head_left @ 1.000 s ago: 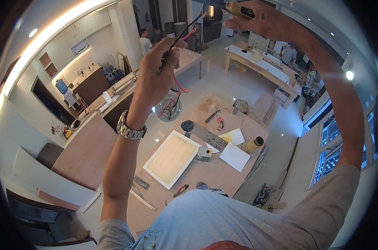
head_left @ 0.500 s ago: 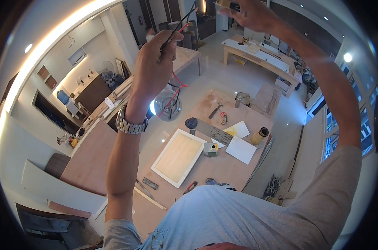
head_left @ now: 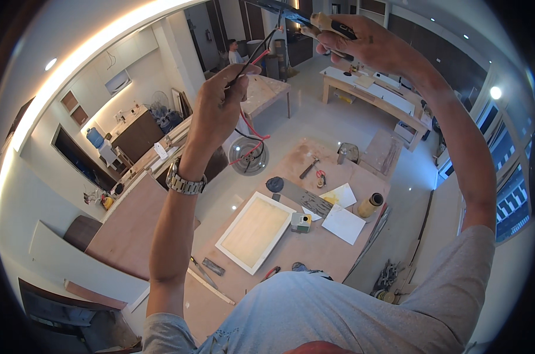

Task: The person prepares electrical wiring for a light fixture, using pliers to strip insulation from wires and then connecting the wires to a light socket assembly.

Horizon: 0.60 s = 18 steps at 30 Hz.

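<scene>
Both my arms are raised. My left hand (head_left: 220, 100) is closed round thin black and red wires (head_left: 257, 58), which run up toward a dark fitting (head_left: 276, 9) at the top edge and dangle below my fist. My right hand (head_left: 350, 44) grips a tool with tan-and-black handles (head_left: 332, 23), apparently pliers, its head beside the dark fitting, right of the wires' upper ends. Under my arms is a dusty worktable (head_left: 282, 248) bearing a white-framed pale panel (head_left: 255, 231), a hammer (head_left: 308, 168), white sheets (head_left: 343, 224), a small box (head_left: 301, 222) and a tan cylindrical container (head_left: 370, 205).
Another worktable (head_left: 267, 91) stands behind my left hand, with a person (head_left: 235, 56) beyond it. A long bench (head_left: 367, 88) is at back right. A round metal-looking object (head_left: 248, 156) lies below the wires. Boards (head_left: 126, 230) lean at left; a window (head_left: 509, 206) is at right.
The view has shifted slightly. My right hand and tool sit lower in the picture, and more of the tool's head shows near the wires. My left hand still holds the wires.
</scene>
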Motion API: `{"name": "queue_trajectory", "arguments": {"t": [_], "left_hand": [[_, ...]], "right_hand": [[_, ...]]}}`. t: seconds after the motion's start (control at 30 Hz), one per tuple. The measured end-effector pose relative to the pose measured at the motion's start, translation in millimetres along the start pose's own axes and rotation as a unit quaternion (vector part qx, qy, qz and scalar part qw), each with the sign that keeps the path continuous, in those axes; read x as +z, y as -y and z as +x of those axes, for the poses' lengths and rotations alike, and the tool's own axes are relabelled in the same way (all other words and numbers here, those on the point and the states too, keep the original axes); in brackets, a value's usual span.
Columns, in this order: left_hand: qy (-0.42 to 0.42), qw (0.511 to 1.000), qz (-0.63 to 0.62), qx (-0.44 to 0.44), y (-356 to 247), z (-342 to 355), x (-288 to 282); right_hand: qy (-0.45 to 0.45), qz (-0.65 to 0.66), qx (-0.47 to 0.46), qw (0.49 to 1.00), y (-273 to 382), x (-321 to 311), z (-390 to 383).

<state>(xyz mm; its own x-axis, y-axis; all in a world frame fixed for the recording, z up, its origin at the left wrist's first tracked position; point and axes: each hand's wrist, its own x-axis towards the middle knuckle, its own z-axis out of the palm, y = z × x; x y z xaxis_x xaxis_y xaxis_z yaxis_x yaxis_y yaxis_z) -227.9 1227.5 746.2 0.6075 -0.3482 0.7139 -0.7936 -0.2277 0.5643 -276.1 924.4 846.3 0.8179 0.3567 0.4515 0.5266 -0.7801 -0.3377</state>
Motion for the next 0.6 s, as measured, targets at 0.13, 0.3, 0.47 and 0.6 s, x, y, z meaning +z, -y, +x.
{"name": "queue_trajectory", "arguments": {"t": [0.13,0.3,0.47,0.6], "left_hand": [[0.007,1.0,0.009,-0.009,-3.4,1.8,0.5],[-0.013,1.0,0.012,0.012,3.0,0.4,-4.8],[-0.002,1.0,0.001,0.001,3.5,-0.3,-4.4],[0.0,1.0,-0.001,-0.001,3.2,1.1,-1.0]], "right_hand": [[-0.088,-0.135,-0.021,0.987,-10.0,-1.4,-7.4],[-0.078,-0.1,0.013,0.992,-5.6,-12.5,-18.5],[-0.074,-0.11,0.031,0.991,-14.3,-15.8,-29.0],[-0.115,-0.091,-0.028,0.989,-17.8,-13.7,-28.6]]}}
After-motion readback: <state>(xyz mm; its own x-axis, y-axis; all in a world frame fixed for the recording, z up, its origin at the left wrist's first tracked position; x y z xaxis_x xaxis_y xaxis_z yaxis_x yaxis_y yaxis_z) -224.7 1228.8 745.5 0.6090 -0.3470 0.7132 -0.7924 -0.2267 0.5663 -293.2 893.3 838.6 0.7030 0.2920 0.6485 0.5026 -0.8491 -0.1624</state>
